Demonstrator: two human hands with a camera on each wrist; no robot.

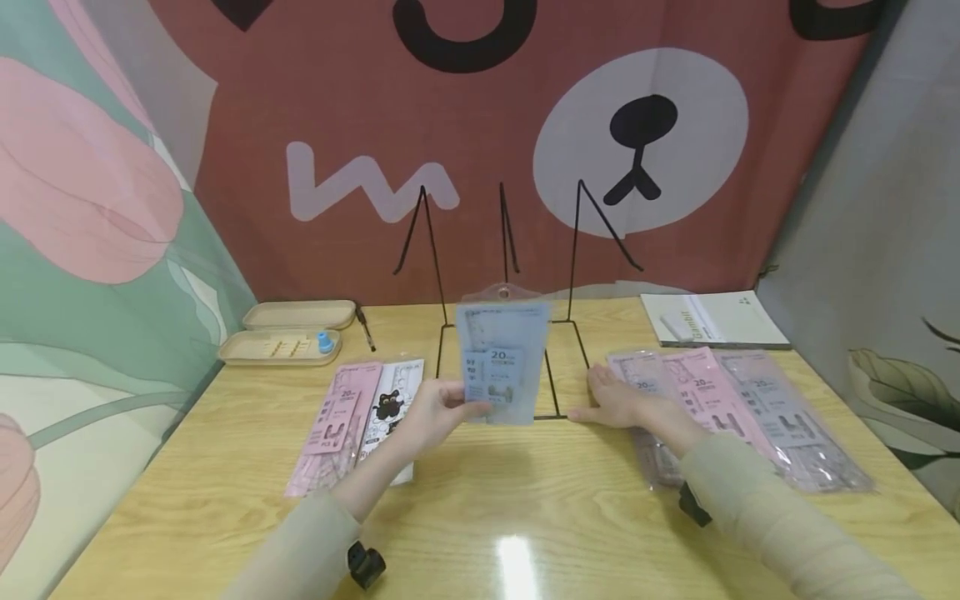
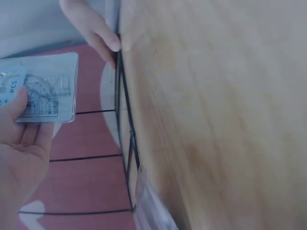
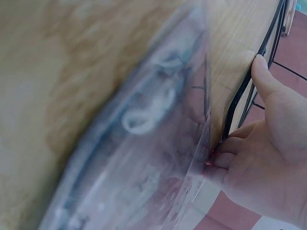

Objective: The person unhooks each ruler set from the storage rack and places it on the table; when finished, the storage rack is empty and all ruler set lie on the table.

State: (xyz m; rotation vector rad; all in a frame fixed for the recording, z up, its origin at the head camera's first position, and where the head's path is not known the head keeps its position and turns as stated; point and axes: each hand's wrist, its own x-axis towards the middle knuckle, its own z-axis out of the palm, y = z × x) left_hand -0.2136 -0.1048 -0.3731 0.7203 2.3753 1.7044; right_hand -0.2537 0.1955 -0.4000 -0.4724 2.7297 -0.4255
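My left hand (image 1: 437,414) pinches a light-blue flat plastic packet (image 1: 504,337) by its lower left edge, thumb in front. The packet is upright, its hang hole at the top, in front of a black wire display rack (image 1: 575,250) with three hooked uprights. Small printed parts show through its film in the left wrist view. My right hand (image 1: 618,400) grips the front right corner of the rack's base. In the right wrist view its thumb (image 3: 266,76) lies on the black wire and its other fingers are curled at the corner, beside a clear packet (image 3: 144,143).
Left of the rack lie a pink packet (image 1: 330,425) and a white cat-print packet (image 1: 388,408). Several packets, one pink (image 1: 708,387), lie right of it. Behind are an open beige case (image 1: 300,315), a black pen (image 1: 365,327) and a white booklet stack (image 1: 723,319).
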